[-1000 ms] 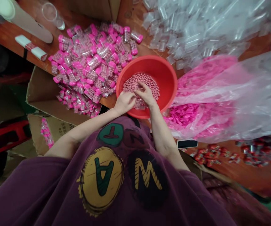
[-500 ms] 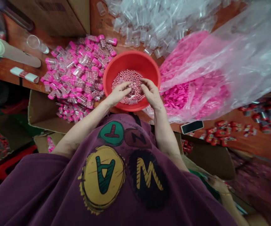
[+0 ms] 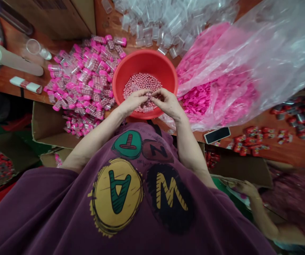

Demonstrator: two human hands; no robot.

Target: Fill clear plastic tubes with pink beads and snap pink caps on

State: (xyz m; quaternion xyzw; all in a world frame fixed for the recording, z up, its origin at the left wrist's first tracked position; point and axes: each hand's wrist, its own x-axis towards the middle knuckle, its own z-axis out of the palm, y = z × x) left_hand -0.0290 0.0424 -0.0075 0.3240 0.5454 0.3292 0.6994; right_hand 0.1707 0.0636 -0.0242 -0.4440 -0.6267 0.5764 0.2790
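A red plastic bowl (image 3: 118, 83) holds many small pink beads (image 3: 143, 81). Over its near side, my left hand (image 3: 134, 102) grips a small clear container of pink beads (image 3: 149, 95), mostly covered by fingers. My right hand (image 3: 168, 102) meets it from the other side, thumb and fingertips pinched on the same container. To the left lies a heap of filled clear bottles with pink caps (image 3: 86, 76). Loose pink caps (image 3: 197, 101) spill from a clear plastic bag (image 3: 280, 60) at the right.
Beyond the bowl lie many empty clear containers (image 3: 155, 21). A phone (image 3: 217, 135) and small red items (image 3: 252, 140) sit near the table edge at right. Cardboard boxes (image 3: 49, 124) stand below the table. Another person's arm (image 3: 261, 216) shows at lower right.
My right hand has moved left and closed its fingertips on the container at my left hand. The other person's arm at lower right has shifted. The whole view has tilted slightly.
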